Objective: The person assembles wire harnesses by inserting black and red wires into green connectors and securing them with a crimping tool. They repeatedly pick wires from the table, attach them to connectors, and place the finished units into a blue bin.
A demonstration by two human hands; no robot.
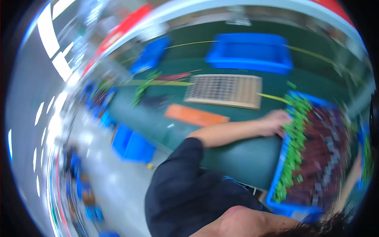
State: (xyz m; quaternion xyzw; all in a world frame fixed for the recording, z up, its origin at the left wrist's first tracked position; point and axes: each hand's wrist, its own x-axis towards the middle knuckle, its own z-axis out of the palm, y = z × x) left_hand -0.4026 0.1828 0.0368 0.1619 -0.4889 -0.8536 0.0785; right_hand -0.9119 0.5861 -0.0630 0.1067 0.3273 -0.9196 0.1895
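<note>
The picture is motion-blurred and tilted, so fine detail is lost. A left hand (pixel 276 121) on a bare forearm with a dark short sleeve reaches across the dark green table (pixel 244 158) and rests at the near-left rim of a blue plastic bin (pixel 281 166) that sits at the right end of the table. The fingers touch a row of small bright green parts (pixel 294 146) heaped along the bin's left wall; whether the grip is clenched on any of them or lies loose cannot be told through the blur. The rest of the bin is filled with dark reddish and grey small parts (pixel 327 154).

A right forearm shows dimly at the far right edge, beside the bin's right side; the right hand (pixel 357 164) is too smeared to tell whether its grip is released or grasping anything.

Further along the table, well apart from the hand, lie a flat orange rectangular strip (pixel 195 115) and beyond it a pale beige gridded tray (pixel 225 91). An empty-looking blue plastic crate (pixel 250 53) stands behind the tray, and a smaller blue bin (pixel 152 55) to its left. A loose bunch of green parts (pixel 144 87) lies near the table's left end. Blue containers (pixel 132 144) stand on the grey floor beneath.
</note>
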